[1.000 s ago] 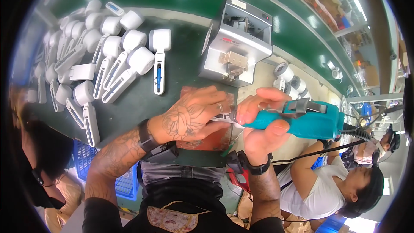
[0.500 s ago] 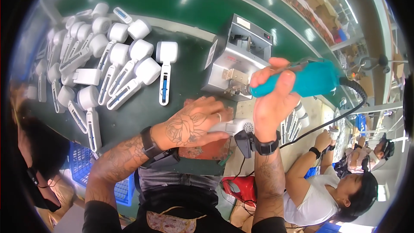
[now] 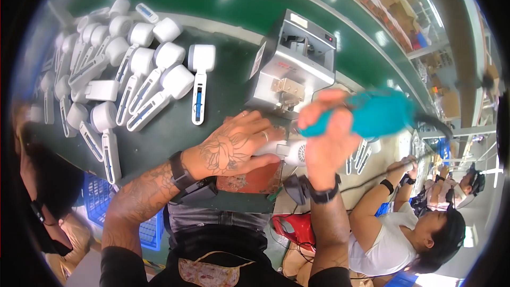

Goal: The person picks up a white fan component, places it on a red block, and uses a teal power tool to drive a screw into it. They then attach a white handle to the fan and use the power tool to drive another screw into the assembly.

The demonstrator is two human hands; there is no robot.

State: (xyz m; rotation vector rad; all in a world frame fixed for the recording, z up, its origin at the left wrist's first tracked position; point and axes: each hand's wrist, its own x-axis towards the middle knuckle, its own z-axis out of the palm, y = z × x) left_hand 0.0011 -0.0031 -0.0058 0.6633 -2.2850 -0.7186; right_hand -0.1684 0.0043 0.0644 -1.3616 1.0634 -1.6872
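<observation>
My left hand [image 3: 234, 146] is closed over the handle of a white handheld device [image 3: 295, 152], probably a small fan, whose round grilled head points right. The device lies above a reddish-brown pad [image 3: 252, 179] on the bench. My right hand [image 3: 332, 141] grips a teal electric screwdriver [image 3: 380, 110], blurred by motion, its cord leading off right. The screwdriver's tip end is hidden by blur and my fingers, near the front of a grey metal box-shaped machine [image 3: 295, 64], likely a screw feeder.
Several similar white devices [image 3: 141, 64] lie crowded on the left of the dark green bench; one with a blue part in its open handle [image 3: 200, 98] lies apart. Blue crate [image 3: 101, 202] at lower left, red object [image 3: 292, 228] below the bench, co-worker [image 3: 393, 228] at right.
My right hand has drawn the screwdriver slightly down and left, away from the feeder's front. My left hand keeps hold of the white device, barely moving. The whole view has shifted a little.
</observation>
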